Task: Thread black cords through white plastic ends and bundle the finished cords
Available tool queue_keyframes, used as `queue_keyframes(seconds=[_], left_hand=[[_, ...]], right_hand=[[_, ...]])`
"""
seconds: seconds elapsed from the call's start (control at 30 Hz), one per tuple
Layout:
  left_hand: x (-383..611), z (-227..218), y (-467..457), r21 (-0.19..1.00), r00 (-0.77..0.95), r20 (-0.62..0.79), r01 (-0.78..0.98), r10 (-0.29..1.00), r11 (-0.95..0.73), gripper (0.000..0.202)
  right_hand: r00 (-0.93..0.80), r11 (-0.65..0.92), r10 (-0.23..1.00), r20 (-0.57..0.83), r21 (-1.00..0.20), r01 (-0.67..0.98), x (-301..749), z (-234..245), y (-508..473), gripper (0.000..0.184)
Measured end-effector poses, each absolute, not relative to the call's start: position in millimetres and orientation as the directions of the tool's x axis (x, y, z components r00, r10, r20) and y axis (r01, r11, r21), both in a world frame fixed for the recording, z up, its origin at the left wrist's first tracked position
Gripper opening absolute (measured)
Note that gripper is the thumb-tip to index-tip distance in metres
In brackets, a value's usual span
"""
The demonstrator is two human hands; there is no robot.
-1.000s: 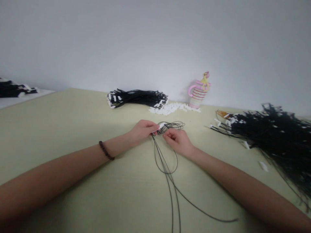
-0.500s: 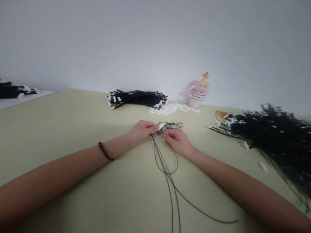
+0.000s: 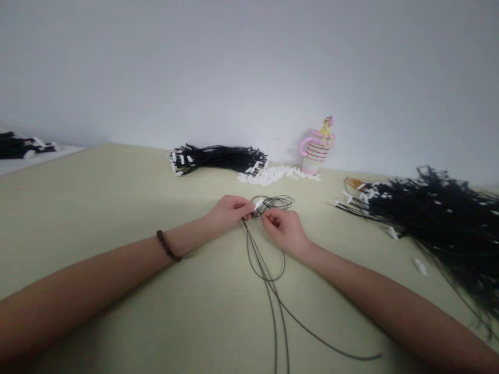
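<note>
My left hand point(image 3: 233, 212) pinches a small white plastic tag point(image 3: 259, 204) together with black cord point(image 3: 283, 201), which lies in several thin loops beyond the fingers. Just to the right, my right hand point(image 3: 284, 227) is closed, thumb and forefinger pressed together on a strand of the same cord. Part of that strand is hidden by the fingers. One loop hangs below between the hands, and loose cord ends point(image 3: 273, 291) trail over the table towards me.
At the back lies a bundle of black cords point(image 3: 220, 157) with white tags, beside a pile of loose white pieces point(image 3: 265, 175). A striped pink cup point(image 3: 315, 154) stands by the wall. A large heap of black cords point(image 3: 440, 213) covers the right side; a stray white piece point(image 3: 420, 267) lies near it.
My right hand has turned slightly and its fingers have curled in more. My left hand keeps its pinch on the tag and cord. The view has shifted slightly.
</note>
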State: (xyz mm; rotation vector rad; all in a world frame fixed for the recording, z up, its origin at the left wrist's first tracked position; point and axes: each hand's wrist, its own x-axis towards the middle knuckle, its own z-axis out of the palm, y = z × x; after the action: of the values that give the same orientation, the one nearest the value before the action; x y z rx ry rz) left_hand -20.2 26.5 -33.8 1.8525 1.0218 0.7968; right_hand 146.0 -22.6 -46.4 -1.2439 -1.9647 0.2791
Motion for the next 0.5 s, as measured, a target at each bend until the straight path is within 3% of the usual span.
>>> queue_keyframes(seconds=[0.13, 0.5], left_hand=[[-19.5, -31.8, 26.5, 0.863, 0.477, 0.139, 0.371, 0.868, -0.343, 0.031], [-21.1, -30.9, 20.0, 0.852, 0.551, 0.139, 0.357, 0.823, -0.383, 0.03]], right_hand=[[-0.245, 0.518, 0.816, 0.523, -0.475, 0.711, 146.4, -44.8, -25.3, 0.017], [-0.299, 0.538, 0.815, 0.496, -0.458, 0.708, 145.6, -41.8, -27.7, 0.018]])
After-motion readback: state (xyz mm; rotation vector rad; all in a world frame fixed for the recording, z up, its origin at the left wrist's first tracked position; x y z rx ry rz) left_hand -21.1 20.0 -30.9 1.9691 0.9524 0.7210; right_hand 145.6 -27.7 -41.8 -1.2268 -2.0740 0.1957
